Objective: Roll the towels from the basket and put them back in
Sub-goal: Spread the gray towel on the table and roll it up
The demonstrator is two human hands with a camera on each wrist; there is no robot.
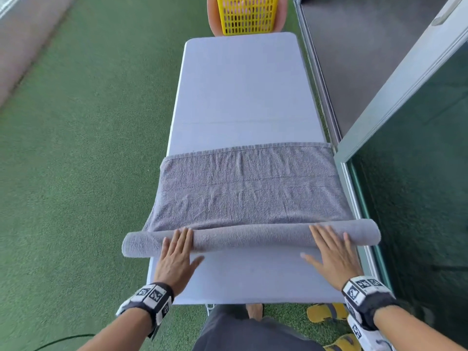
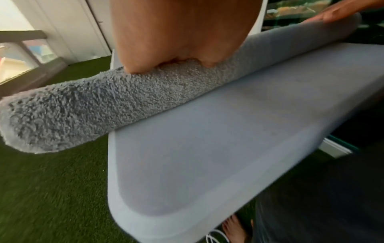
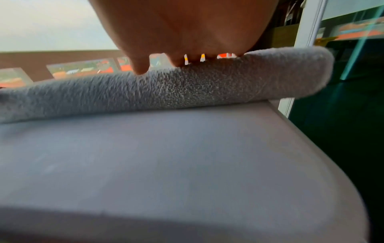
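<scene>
A grey towel [image 1: 250,188] lies across the near half of the pale table [image 1: 240,92]. Its near end is wound into a long roll [image 1: 248,238] that overhangs both table sides. My left hand [image 1: 177,252] presses flat on the roll's left part with straight fingers. My right hand [image 1: 331,252] presses flat on its right part in the same way. The left wrist view shows my left hand [image 2: 182,36] on top of the roll [image 2: 104,102]. In the right wrist view my fingers [image 3: 139,67] rest on the roll [image 3: 187,88]. A yellow basket [image 1: 247,13] stands beyond the table's far end.
Green artificial turf [image 1: 76,160] surrounds the table. A glass sliding door with a metal frame [image 1: 395,105] runs close along the right side. Yellow slippers [image 1: 326,312] lie on the turf by my feet. The basket sits on an orange seat [image 1: 212,19].
</scene>
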